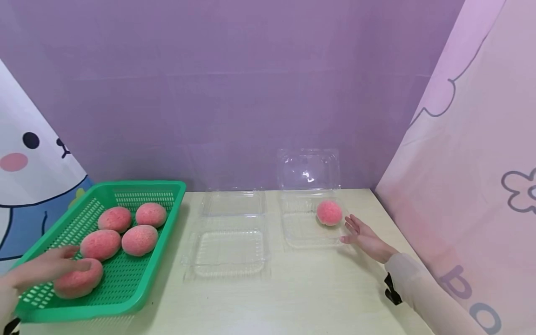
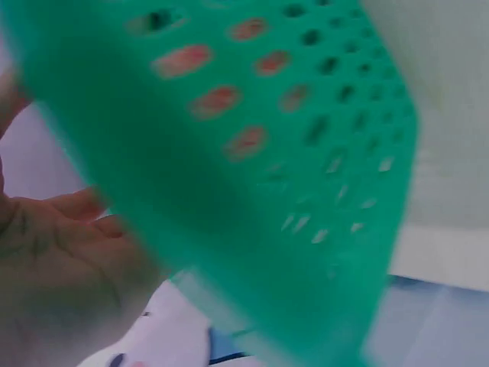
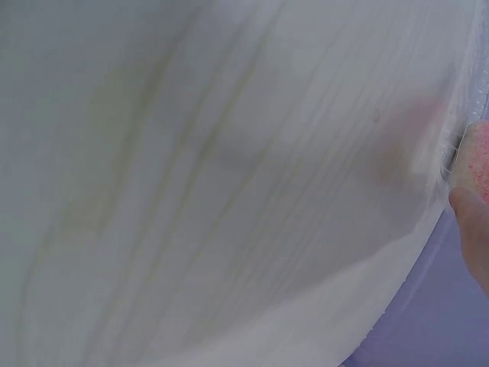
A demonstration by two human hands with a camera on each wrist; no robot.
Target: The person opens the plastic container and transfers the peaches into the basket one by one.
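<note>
In the head view, my left hand (image 1: pixel 48 267) reaches over the near-left peach (image 1: pixel 79 281), a pink, fuzzy fruit, in the green basket (image 1: pixel 144 279). Its thumb lies straight across the fruit; the other fingers are partly hidden. The basket wall (image 2: pixel 191 168) covers the fingertips of that hand (image 2: pixel 69 267) in the left wrist view. Several more peaches (image 1: pixel 140 240) lie beyond. At right, my right hand (image 1: pixel 368 237) is spread beside a clear clamshell box (image 1: pixel 301 235) holding a single peach (image 1: pixel 329 213). Only a fingertip (image 3: pixel 472 237) shows in the right wrist view, near that peach (image 3: pixel 475 164).
A second clear clamshell box (image 1: pixel 230 246) stands with its lid raised between the basket and the first box. The pale tabletop (image 1: pixel 272 302) ends at a purple backdrop (image 1: pixel 230 93). A pink printed cloth (image 1: pixel 473 163) borders the right side.
</note>
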